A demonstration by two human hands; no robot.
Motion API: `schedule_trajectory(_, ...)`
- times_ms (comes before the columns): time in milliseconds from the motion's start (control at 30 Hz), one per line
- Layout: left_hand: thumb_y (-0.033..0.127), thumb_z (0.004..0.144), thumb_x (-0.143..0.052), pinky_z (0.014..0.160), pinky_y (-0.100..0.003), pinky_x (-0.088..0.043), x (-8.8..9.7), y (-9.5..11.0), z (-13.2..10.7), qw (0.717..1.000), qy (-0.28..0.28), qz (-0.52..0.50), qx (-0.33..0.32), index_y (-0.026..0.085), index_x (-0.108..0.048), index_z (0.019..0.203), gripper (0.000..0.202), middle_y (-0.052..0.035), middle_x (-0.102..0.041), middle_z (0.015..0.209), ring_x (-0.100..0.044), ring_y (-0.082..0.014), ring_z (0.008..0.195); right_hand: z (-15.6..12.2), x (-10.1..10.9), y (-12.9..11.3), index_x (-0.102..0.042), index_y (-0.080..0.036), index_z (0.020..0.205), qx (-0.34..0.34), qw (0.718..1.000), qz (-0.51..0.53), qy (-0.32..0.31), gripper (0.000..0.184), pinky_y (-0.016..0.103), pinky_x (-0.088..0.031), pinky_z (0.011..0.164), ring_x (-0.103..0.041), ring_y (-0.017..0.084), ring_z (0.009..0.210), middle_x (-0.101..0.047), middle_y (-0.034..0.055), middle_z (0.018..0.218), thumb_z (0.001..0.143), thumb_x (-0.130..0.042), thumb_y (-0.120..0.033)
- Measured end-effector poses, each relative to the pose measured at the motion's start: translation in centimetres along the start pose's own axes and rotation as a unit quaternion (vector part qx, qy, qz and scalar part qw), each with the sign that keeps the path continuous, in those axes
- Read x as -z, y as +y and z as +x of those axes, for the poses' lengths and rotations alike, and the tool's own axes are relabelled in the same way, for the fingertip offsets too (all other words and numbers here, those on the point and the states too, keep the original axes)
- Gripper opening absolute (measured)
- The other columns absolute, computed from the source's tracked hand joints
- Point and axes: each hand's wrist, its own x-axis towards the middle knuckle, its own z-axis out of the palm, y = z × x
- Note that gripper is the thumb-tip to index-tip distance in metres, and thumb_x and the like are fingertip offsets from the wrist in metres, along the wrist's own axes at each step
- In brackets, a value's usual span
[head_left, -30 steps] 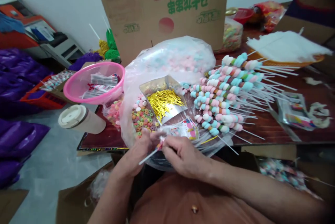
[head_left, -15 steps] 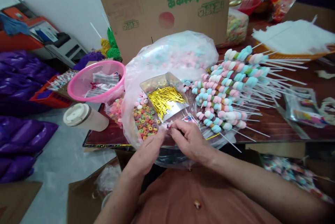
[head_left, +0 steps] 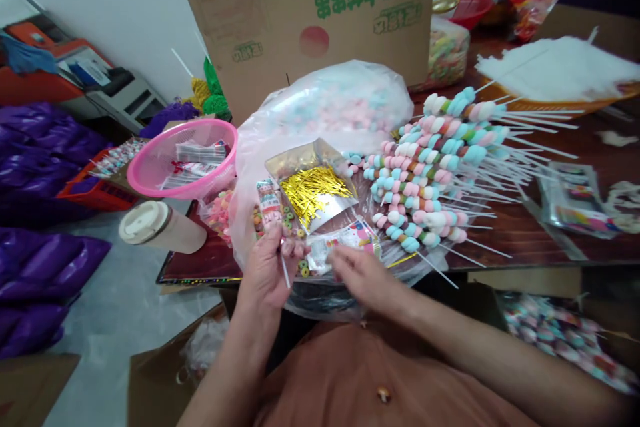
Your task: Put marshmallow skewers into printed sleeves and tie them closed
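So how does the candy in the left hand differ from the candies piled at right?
The held candy sits in a printed wrapper; the piled candies look unwrapped. The left hand grips the held candy; the piled candies lie in a heap. Both have white sticks.

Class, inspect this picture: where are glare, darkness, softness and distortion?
Head view: glints on the purple bags; head view: upper-right corner nearly black; head view: print on the wrapped candy in the left hand too soft to read; head view: cardboard box narrows downward, perhaps lens distortion.
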Motion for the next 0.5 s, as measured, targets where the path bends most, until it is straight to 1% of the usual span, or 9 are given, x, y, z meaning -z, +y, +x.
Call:
schedule_trajectory(33,0.034,0.08,-0.06,0.06,-0.023,-0.048,-0.1,-0.6,-0.1,0.999,-0.029,0.041,0.011,0.017,-0.048,0.06,0.029,0.009,-0.039,0.037,-0.046,-0.0075,0.041,0.0,0.6,-0.2,-0.048,-0.018,0.07,0.035,0.999,-0.003,0.033,0.019,0.02,-0.036,0.051,-0.046,0.009,0.057,-0.051,-0.0037,0.062,0.082,-0.049,-0.033)
schedule_trajectory(67,0.038,0.08,-0.058,0.054,-0.022,-0.045,-0.1,-1.4,-0.2,0.994,-0.057,0.086,0.018,0.017,-0.047,0.058,0.032,0.0081,-0.039,0.037,-0.045,-0.0079,0.04,0.0,1.1,-0.5,-0.048,-0.018,0.077,0.045,0.998,0.0,0.035,0.018,0.02,-0.038,0.052,-0.048,0.009,0.057,-0.052,-0.0039,0.064,0.081,-0.052,-0.035)
schedule_trajectory(133,0.046,0.082,-0.051,0.047,-0.021,-0.039,-0.4,-3.4,-0.7,0.974,-0.118,0.19,0.027,0.017,-0.047,0.054,0.04,0.0051,-0.042,0.038,-0.044,-0.0093,0.04,0.3,1.2,-0.9,-0.045,-0.019,0.085,0.002,1.0,0.028,0.006,0.022,0.02,-0.038,0.047,-0.048,0.009,0.049,-0.052,-0.0055,0.061,0.079,-0.055,-0.038)
schedule_trajectory(167,0.048,0.082,-0.048,0.046,-0.022,-0.037,-0.5,-4.3,-1.0,0.956,-0.15,0.252,0.029,0.017,-0.047,0.052,0.043,0.0035,-0.044,0.039,-0.044,-0.01,0.04,0.6,0.9,-1.0,-0.044,-0.02,0.087,-0.026,0.998,0.052,0.013,0.024,0.02,-0.037,0.044,-0.047,0.008,0.045,-0.052,-0.0062,0.059,0.078,-0.057,-0.039)
schedule_trajectory(233,0.049,0.083,-0.043,0.048,-0.024,-0.037,-0.6,-5.3,-1.3,0.9,-0.204,0.385,0.021,0.017,-0.049,0.052,0.045,0.0009,-0.048,0.042,-0.046,-0.0117,0.043,1.4,0.4,-1.0,-0.043,-0.02,0.09,-0.046,0.987,0.138,0.067,0.026,0.019,-0.038,0.042,-0.048,0.008,0.044,-0.053,-0.006,0.059,0.078,-0.056,-0.039)
schedule_trajectory(267,0.049,0.084,-0.041,0.05,-0.025,-0.038,-0.7,-5.3,-1.4,0.865,-0.229,0.447,0.014,0.017,-0.05,0.052,0.045,-0.0003,-0.051,0.044,-0.047,-0.0125,0.045,1.6,0.4,-1.0,-0.042,-0.021,0.093,-0.032,0.975,0.194,0.101,0.028,0.019,-0.04,0.043,-0.051,0.009,0.046,-0.054,-0.0059,0.061,0.077,-0.055,-0.039)
schedule_trajectory(367,0.046,0.084,-0.041,0.053,-0.024,-0.036,-0.8,-4.2,-1.0,0.748,-0.298,0.593,-0.002,0.017,-0.054,0.056,0.043,-0.0002,-0.055,0.051,-0.049,-0.0131,0.05,0.7,2.6,-1.2,-0.037,-0.026,0.102,0.041,0.932,0.301,0.196,0.04,0.018,-0.038,0.04,-0.048,0.008,0.044,-0.051,-0.0087,0.062,0.074,-0.058,-0.043)
schedule_trajectory(433,0.046,0.083,-0.042,0.05,-0.023,-0.034,-0.7,-3.2,-0.2,0.679,-0.286,0.675,-0.025,0.018,-0.054,0.055,0.041,0.0013,-0.053,0.05,-0.048,-0.0129,0.05,-2.1,6.1,-1.1,-0.038,-0.03,0.103,0.054,0.926,0.266,0.261,0.04,0.016,-0.028,0.035,-0.038,0.005,0.038,-0.049,-0.0091,0.062,0.073,-0.06,-0.044)
schedule_trajectory(500,0.043,0.083,-0.043,0.053,-0.024,-0.035,-0.7,-2.6,1.2,0.635,-0.207,0.738,-0.096,0.018,-0.058,0.062,0.036,0.0003,-0.056,0.056,-0.051,-0.0147,0.056,-6.6,10.1,0.3,-0.047,-0.03,0.098,0.035,0.936,0.137,0.323,0.031,0.019,-0.023,0.034,-0.032,0.006,0.036,-0.05,-0.006,0.06,0.074,-0.062,-0.043)
